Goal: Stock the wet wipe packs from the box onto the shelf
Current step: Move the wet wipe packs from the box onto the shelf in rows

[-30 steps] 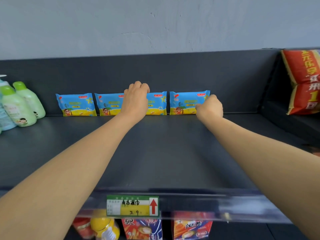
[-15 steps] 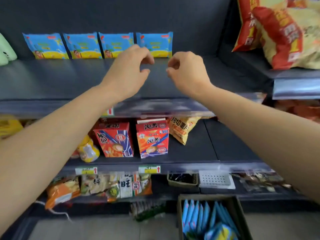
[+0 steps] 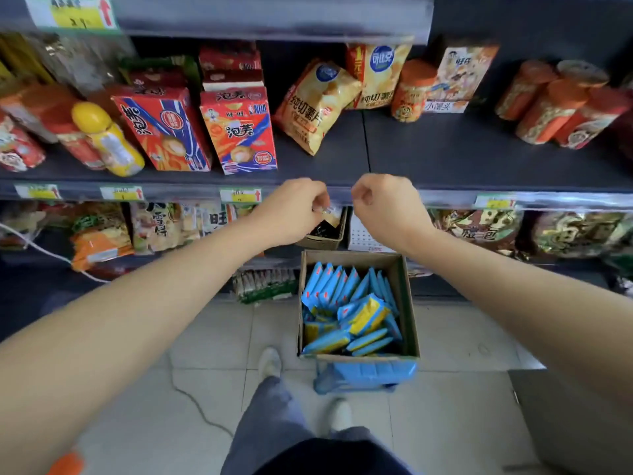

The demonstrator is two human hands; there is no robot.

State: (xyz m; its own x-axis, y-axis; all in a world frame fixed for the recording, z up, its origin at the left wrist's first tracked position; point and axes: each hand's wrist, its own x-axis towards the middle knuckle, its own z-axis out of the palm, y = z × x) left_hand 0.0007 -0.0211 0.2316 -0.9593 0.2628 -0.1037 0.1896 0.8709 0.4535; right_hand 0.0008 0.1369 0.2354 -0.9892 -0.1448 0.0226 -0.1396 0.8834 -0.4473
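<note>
Head view: curled, empty left hand (image 3: 291,210), right hand (image 3: 388,207); snack boxes (image 3: 239,132) beyond, box (image 3: 410,303) below.

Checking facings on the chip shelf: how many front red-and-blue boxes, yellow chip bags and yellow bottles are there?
Red-and-blue boxes: 2
Yellow chip bags: 2
Yellow bottle: 1
Total: 5
</note>
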